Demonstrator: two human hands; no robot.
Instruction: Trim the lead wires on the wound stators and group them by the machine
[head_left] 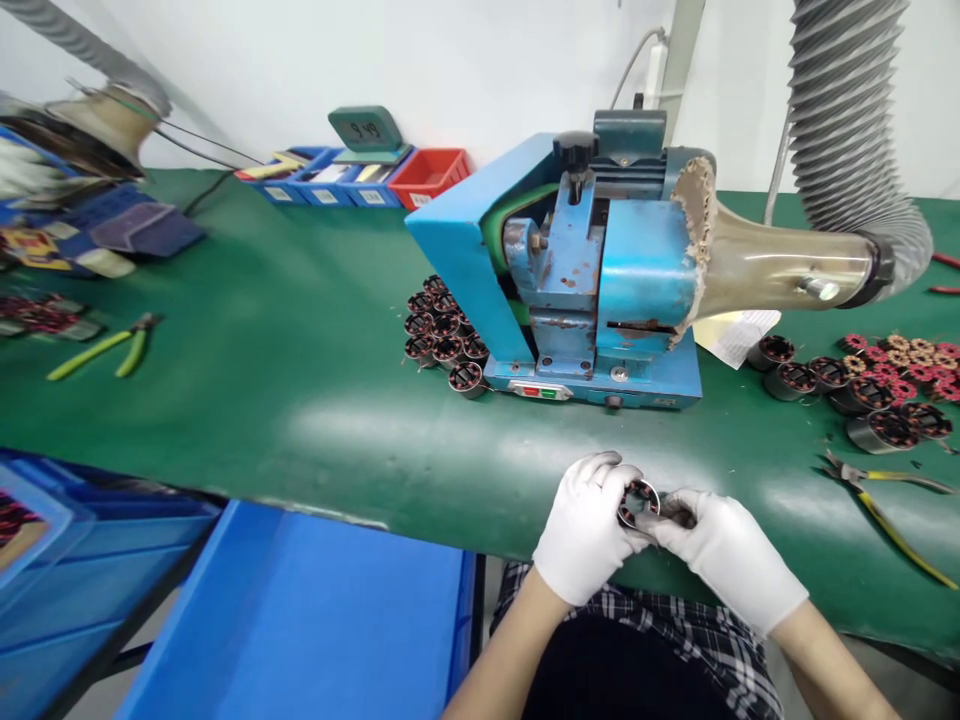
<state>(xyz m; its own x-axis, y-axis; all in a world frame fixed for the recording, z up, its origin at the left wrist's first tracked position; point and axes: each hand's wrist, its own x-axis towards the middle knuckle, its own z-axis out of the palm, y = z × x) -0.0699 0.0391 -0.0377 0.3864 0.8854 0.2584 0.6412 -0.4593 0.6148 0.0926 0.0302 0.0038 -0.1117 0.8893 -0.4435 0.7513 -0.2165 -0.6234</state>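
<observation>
Green bench mat [300, 400] under everything, white wall behind. Both my hands are gloved and working at the near edge of the mat, directly in front of the blue machine [585, 280].

Wound stator [638, 502]: small ring with reddish copper coils, held up off the mat between my two hands. Left hand [585, 540] has its fingers curled around the ring's left side, gripping it. Right hand [724, 555] has thumb and forefinger pressed together at the ring's right edge, pinching something small and dark there; can't tell what it is.

Relative to the blue machine:
- Cluster of finished-looking stators [442, 330] stacked against its left foot, touching the base.
- Clear funnel [780, 265] off its right side, feeding into a ribbed grey hose [855, 130] that runs up.
- More stators [870, 385] scattered to its right, on the mat, with a paper slip [735, 335] just beside them.
- Yellow-handled cutters [885, 500] to the right and nearer me.
- Green-handled pliers [112, 345] well to the left.
- Row of blue and red bins [360, 180] behind it to the left, a small green scale [367, 132] sitting on them.
- Blue crate [300, 620] below the bench edge, left of my lap.
</observation>
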